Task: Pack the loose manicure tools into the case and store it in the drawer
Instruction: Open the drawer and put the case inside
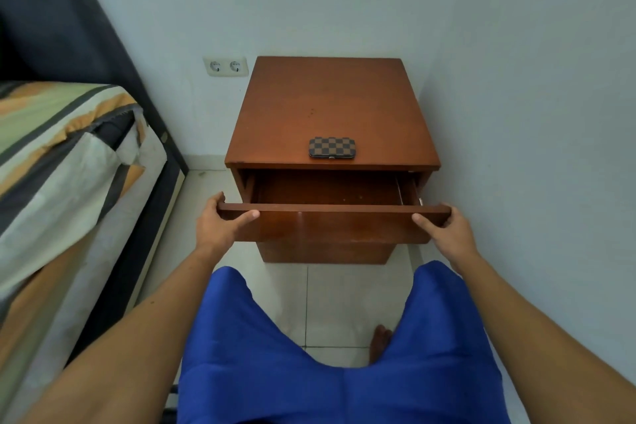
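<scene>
A closed manicure case point(331, 147) with a brown and black checker pattern lies near the front edge of the wooden nightstand's top point(327, 103). No loose tools are in view. Below it the top drawer point(330, 224) stands pulled partly out, and what I see of its inside is bare. My left hand point(223, 222) grips the left end of the drawer front, thumb on top. My right hand point(444, 225) grips the right end the same way.
A bed with a striped cover point(65, 162) stands close on the left. Light walls close in behind and to the right of the nightstand, with a double wall socket point(225, 66) at the back left. My knees in blue shorts point(344, 354) are below the drawer.
</scene>
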